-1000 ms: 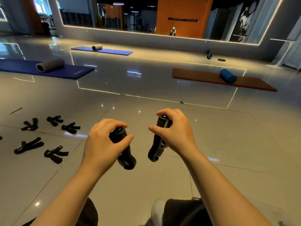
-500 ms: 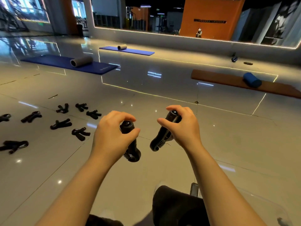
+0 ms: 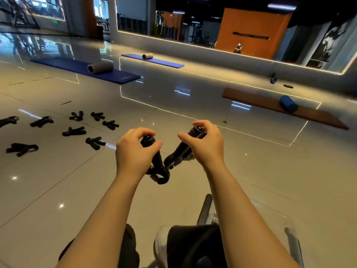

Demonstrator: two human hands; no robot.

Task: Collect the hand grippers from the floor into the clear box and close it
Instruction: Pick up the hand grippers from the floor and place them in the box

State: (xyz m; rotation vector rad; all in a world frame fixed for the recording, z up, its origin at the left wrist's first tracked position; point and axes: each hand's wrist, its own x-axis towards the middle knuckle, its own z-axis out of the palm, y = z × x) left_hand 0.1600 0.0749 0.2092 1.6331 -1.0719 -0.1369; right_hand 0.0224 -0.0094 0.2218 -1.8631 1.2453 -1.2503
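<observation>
Writing: a dark strip of lettering on the orange wall panel (image 3: 253, 29) and a small mark on the near blue mat (image 3: 85, 71) are both too small to read. No label shows on any hand gripper.

Container: the clear box (image 3: 278, 219) sits on the floor (image 3: 212, 105) at the lower right, partly hidden behind the right forearm. Its contents cannot be made out.

Hands: both arms extend forward above the floor. The left hand (image 3: 133, 153) has fingers and thumb curled round the upper handle of a black hand gripper (image 3: 158, 167), spring coil hanging downward. The right hand (image 3: 207, 146) is clamped round the handle of a second hand gripper (image 3: 183, 149), which tilts down toward the left. The two lower ends lie close together; contact cannot be told.

Remaining hand grippers (image 3: 74, 131): eight lie scattered on the floor toward its left edge, well apart from the box.

Other: a grey foam roller (image 3: 100, 67) rests on the near blue mat; a blue roller (image 3: 288, 103) rests on the brown mat (image 3: 251, 99).
</observation>
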